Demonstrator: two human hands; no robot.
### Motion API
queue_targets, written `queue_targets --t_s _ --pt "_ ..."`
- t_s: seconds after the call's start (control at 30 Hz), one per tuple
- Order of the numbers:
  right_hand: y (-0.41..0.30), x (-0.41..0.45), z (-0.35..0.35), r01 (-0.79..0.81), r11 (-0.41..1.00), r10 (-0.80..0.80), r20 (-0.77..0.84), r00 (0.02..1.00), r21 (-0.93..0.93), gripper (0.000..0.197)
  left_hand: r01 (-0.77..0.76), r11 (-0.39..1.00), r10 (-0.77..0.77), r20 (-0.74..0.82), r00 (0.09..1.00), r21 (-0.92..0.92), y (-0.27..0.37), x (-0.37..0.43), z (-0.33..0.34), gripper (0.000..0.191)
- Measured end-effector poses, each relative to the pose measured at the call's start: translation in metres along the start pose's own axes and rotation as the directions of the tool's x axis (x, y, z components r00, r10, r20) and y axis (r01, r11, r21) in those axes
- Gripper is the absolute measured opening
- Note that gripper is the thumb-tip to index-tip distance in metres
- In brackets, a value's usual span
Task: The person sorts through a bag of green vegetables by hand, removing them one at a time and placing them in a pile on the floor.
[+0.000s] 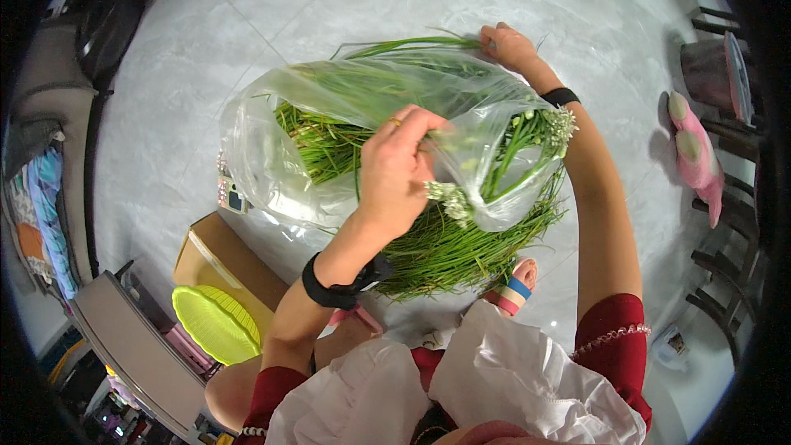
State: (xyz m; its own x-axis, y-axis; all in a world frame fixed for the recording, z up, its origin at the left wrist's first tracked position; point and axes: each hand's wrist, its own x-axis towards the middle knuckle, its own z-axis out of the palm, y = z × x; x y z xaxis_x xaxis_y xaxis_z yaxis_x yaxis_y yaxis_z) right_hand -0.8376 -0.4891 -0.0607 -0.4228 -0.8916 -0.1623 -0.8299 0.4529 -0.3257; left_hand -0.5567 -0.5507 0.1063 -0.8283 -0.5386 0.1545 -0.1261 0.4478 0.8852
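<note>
A large clear plastic bag (259, 179) lies on the floor before me with long green garlic chives (327, 148) inside. My left hand (398, 167) is over the middle of the bag, its fingers closed on the bag's film; the fingertips are blurred. White chive flower heads (454, 204) show just beside it, and more flower stalks (503, 164) lie under the film on the right. At the bag's far side, the curled fingers of my right hand (511, 49) grip the ends of long green stalks (408, 44). A loose heap of chives (457, 253) lies nearest my feet.
A cardboard box (228, 259) and a lime-green plastic basket (216, 324) stand at lower left beside a grey cabinet (136, 352). A phone (233, 198) lies by the bag. A pink plush toy (697, 154) and dark chairs (723, 272) are at right.
</note>
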Motion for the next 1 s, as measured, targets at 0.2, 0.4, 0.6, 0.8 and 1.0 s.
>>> queue_targets --t_s 0.2,0.4,0.6,0.8,1.0 --pt "0.029 -0.046 -0.016 -0.109 0.992 0.113 0.06 0.992 -0.055 0.011 0.015 1.0 -0.017 -0.077 0.997 -0.019 0.014 0.003 -0.018 0.02" --pt "0.033 -0.148 -0.136 -0.151 0.967 0.158 -0.017 0.987 0.206 0.012 0.077 0.997 -0.079 -0.174 0.982 -0.015 0.021 0.015 -0.027 0.018" --pt "-0.034 -0.229 -0.27 -0.227 0.947 0.247 -0.063 0.967 0.228 0.01 0.102 0.989 -0.077 -0.213 0.974 0.108 0.001 0.023 0.005 0.016" --pt "-0.116 -0.289 -0.343 -0.122 0.952 0.177 -0.178 0.968 0.281 0.01 0.173 0.931 -0.182 -0.002 0.983 0.322 0.015 0.016 0.008 0.023" --pt "-0.186 -0.322 -0.373 -0.006 0.936 0.07 -0.171 0.983 0.351 0.015 -0.105 0.95 0.09 0.064 0.994 0.294 0.102 -0.027 -0.038 0.025"
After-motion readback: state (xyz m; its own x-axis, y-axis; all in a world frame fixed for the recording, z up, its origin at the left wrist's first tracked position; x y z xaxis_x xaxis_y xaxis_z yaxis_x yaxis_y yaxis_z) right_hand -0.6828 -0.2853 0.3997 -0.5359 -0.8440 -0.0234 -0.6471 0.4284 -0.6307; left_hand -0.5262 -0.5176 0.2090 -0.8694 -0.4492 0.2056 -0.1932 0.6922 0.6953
